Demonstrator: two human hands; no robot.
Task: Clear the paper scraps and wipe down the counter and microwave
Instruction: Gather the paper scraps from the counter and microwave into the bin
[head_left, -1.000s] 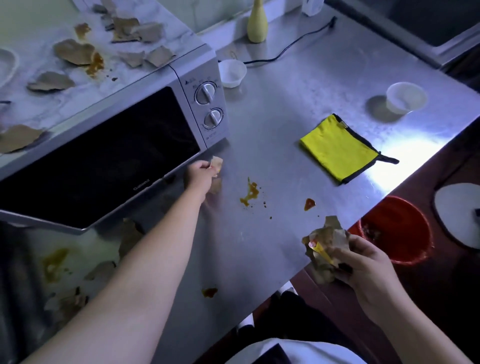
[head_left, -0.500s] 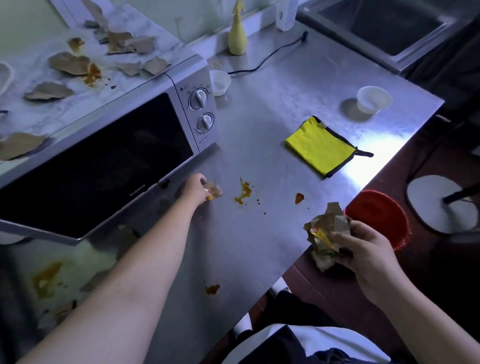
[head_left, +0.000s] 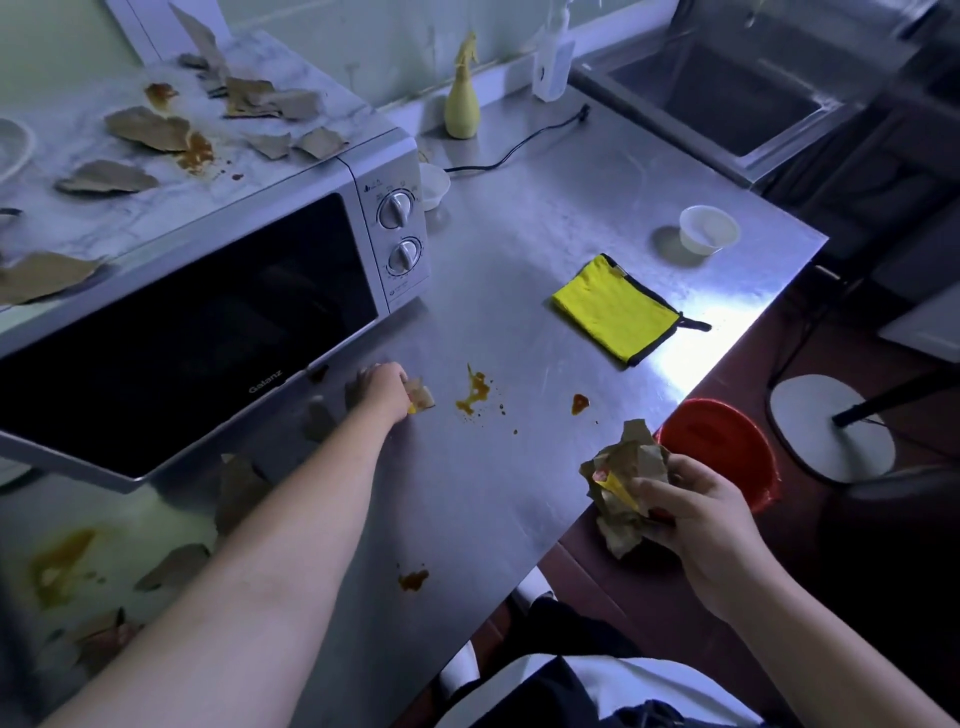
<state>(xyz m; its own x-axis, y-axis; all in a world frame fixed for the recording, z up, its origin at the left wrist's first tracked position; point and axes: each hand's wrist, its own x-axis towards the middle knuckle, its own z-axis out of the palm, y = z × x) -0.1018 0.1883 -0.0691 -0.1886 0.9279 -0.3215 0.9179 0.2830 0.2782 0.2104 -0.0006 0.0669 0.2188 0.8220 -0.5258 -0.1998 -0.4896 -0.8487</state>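
Observation:
My left hand (head_left: 383, 387) grips a small brown paper scrap (head_left: 420, 398) on the steel counter (head_left: 519, 249), just in front of the microwave (head_left: 208, 291). My right hand (head_left: 698, 517) holds a crumpled wad of brown paper scraps (head_left: 621, 480) past the counter's front edge, beside a red bin (head_left: 722, 441). Several brown scraps (head_left: 148, 127) and an orange stain lie on the microwave's marbled top. More scraps (head_left: 236, 486) lie on the counter under the microwave's left end. Orange sauce spots (head_left: 474, 392) mark the counter. A folded yellow cloth (head_left: 615, 309) lies to the right.
A yellow spray bottle (head_left: 462, 101) and a white bottle (head_left: 553, 67) stand by the back wall, with a black cord (head_left: 519, 145) beside them. Small white cups sit by the microwave (head_left: 434, 184) and at the far right (head_left: 709, 228). A sink (head_left: 727, 98) lies beyond.
My left hand has lowered the small scrap from near the microwave's corner down onto the counter. The view has tilted up and back; my right hand keeps its wad.

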